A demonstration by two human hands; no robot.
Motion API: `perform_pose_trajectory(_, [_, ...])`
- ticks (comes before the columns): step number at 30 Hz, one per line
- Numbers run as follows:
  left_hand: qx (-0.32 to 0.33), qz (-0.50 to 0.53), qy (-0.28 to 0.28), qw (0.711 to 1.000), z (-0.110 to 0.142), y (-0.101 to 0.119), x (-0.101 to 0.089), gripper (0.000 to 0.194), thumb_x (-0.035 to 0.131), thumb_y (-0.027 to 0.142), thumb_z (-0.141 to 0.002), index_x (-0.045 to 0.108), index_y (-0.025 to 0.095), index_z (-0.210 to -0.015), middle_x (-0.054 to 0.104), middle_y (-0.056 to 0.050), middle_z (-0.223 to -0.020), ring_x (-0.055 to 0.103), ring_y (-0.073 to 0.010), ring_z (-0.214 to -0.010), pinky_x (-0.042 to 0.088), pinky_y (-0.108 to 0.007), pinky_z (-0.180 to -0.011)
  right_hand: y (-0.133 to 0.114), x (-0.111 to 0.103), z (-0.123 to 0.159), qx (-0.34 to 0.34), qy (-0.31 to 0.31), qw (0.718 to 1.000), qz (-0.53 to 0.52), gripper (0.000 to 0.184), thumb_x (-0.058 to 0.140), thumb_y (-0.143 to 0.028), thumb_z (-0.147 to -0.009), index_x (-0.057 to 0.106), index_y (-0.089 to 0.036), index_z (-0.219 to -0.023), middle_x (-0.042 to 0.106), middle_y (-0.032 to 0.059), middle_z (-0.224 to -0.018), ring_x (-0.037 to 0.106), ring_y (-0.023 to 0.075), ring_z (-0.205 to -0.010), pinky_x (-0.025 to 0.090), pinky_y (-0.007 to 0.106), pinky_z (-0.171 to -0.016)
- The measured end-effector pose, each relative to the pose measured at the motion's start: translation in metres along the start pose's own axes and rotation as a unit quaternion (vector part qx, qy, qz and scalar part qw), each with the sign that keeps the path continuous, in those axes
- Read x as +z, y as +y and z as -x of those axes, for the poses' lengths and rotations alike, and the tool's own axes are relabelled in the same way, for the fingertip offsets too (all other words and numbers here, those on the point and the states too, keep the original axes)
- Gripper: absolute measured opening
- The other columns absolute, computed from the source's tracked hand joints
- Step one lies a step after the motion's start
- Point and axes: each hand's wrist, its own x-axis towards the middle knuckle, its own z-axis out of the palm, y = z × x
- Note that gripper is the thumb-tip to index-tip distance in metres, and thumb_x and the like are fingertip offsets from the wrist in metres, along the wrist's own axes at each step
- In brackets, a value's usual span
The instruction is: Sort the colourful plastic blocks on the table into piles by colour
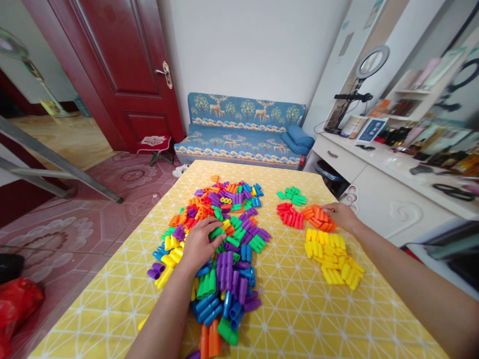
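Observation:
My left hand (204,242) reaches into a mixed heap of plastic tube-shaped toy blocks. Its thumb and fingers are apart, around a green block (217,232) at the heap's middle; whether they touch it is unclear. Purple blocks (224,269) and blue blocks (209,309) lie nearer to me in that heap. On the right, my right hand (340,215) is at a small pile of orange blocks (318,217), with its fingers closed on an orange block at the pile's edge. The fingertips are partly hidden there.
Red blocks (290,215), green blocks (294,195) and yellow blocks (333,254) form separate piles beside the orange one. A yellow patterned cloth (284,309) covers the table. Beyond stand a blue sofa (239,137), a small stool (154,143) and a white dresser (392,174).

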Motion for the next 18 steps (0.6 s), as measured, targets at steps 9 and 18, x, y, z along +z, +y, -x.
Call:
perform_pose_trajectory(9, [-0.015, 0.005, -0.003, 1.000, 0.000, 0.004, -0.002, 0.031, 0.063, 0.038, -0.084, 0.070, 0.023, -0.110, 0.066, -0.006, -0.119, 0.061, -0.0250, -0.109, 0.049, -0.040, -0.095, -0.092, 0.018, 0.037, -0.067, 0.177, 0.968, -0.163, 0.028, 0.054, -0.032, -0.081, 0.075, -0.017, -0.092, 0.069, 0.0095, -0.093, 0.061, 0.0199, -0.075, 0.049, 0.034, -0.072])
perform_pose_trajectory(18, [-0.032, 0.012, -0.004, 0.999, 0.001, 0.007, -0.003, 0.032, 0.065, 0.036, -0.083, 0.070, 0.022, -0.110, 0.065, -0.007, -0.121, 0.060, -0.0253, -0.111, 0.048, -0.040, -0.097, -0.242, 0.109, 0.122, -0.026, 0.070, 0.865, -0.496, 0.031, 0.058, -0.043, -0.084, 0.072, -0.018, -0.095, 0.067, 0.0078, -0.092, 0.058, 0.0159, -0.065, 0.048, 0.028, -0.057])
